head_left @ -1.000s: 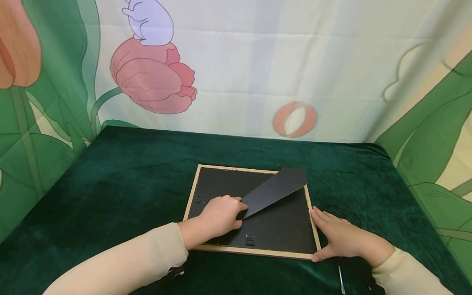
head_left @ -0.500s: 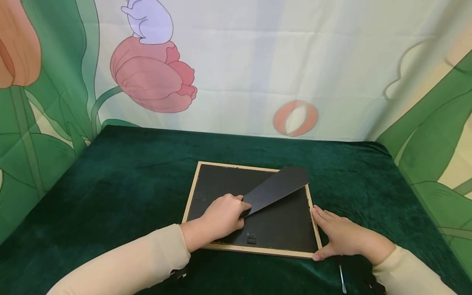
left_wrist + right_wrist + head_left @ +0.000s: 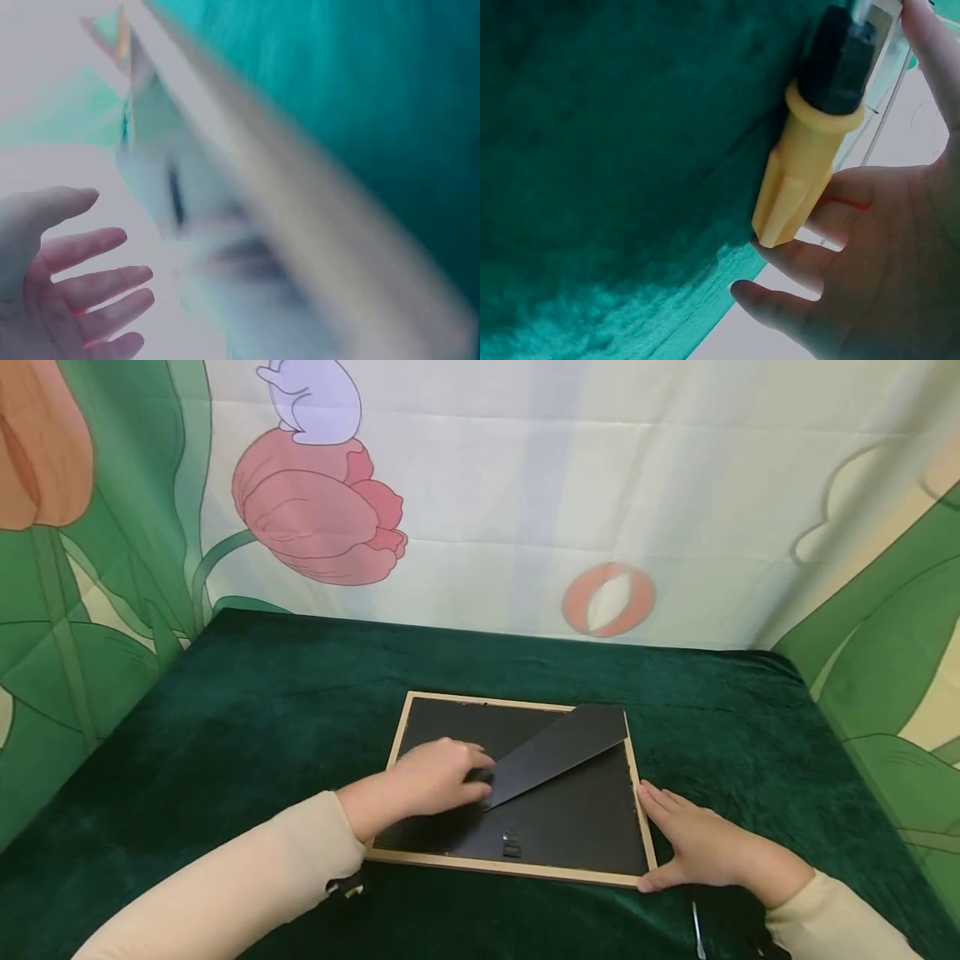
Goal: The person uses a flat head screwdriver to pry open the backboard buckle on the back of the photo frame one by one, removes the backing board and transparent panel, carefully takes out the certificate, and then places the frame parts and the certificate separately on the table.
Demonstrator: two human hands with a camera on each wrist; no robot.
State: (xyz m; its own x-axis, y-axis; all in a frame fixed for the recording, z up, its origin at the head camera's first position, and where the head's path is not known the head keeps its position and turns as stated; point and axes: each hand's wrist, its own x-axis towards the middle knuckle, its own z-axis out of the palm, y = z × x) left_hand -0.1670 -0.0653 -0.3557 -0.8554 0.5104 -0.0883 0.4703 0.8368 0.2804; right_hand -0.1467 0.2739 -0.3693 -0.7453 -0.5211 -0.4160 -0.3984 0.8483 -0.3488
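A picture frame (image 3: 570, 877) with a light wooden border lies face down, its black backing (image 3: 581, 827) upward. A black easel leg (image 3: 558, 756) slants up from the backing toward the far right corner. My left hand (image 3: 438, 777) is over the left half of the backing, fingers loosely bent beside the leg's narrow end; the left wrist view shows them spread with nothing between. My right hand (image 3: 705, 843) rests against the frame's right side, fingers along the edge and thumb at the near corner. Under that palm lies a screwdriver with a yellow handle (image 3: 802, 172) and black collar.
Dark green velvet cloth (image 3: 285, 710) covers the table. The screwdriver's metal shaft (image 3: 697, 931) points toward the near edge beside my right wrist. A small hanger (image 3: 512, 843) sits on the backing near its front side. A printed curtain (image 3: 480, 485) hangs behind.
My left hand has let go of the easel leg's narrow end and drawn slightly left. The leg still slants over the backing, and my right hand keeps its place at the frame.
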